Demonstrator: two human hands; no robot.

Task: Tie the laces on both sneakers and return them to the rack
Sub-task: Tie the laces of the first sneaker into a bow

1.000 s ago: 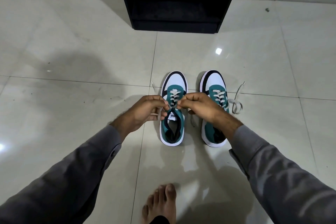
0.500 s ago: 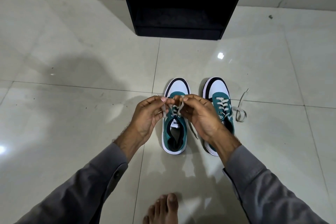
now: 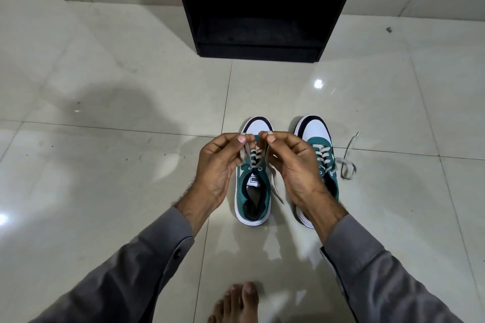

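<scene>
Two sneakers are sitting side by side on the shiny tile floor (image 3: pixel 105 178), toes pointing at the black rack (image 3: pixel 262 8). The left sneaker (image 3: pixel 253 199) and the right sneaker (image 3: pixel 319 139) are close but not touching. Both are sitting near the middle of the floor, well away from the wall edge at the top.

The left hand (image 3: pixel 217 165) is pinching one end of the lace (image 3: pixel 246 151) of the left sneaker between thumb and finger. The right hand (image 3: pixel 294 162) is pinching the other end the same way. Both hands are holding their lace ends up above the shoe, fingertips almost meeting.

The right sneaker's lace (image 3: pixel 347 162) is lying loose on the floor beside it, on the right.

The rack is standing open at the far edge of the floor, with a clear strip of tile between it and the shoe toes. Lots of bare floor is lying open to the left and right. A bare foot (image 3: pixel 236 304) is resting at the bottom edge, near the shoe heels.
</scene>
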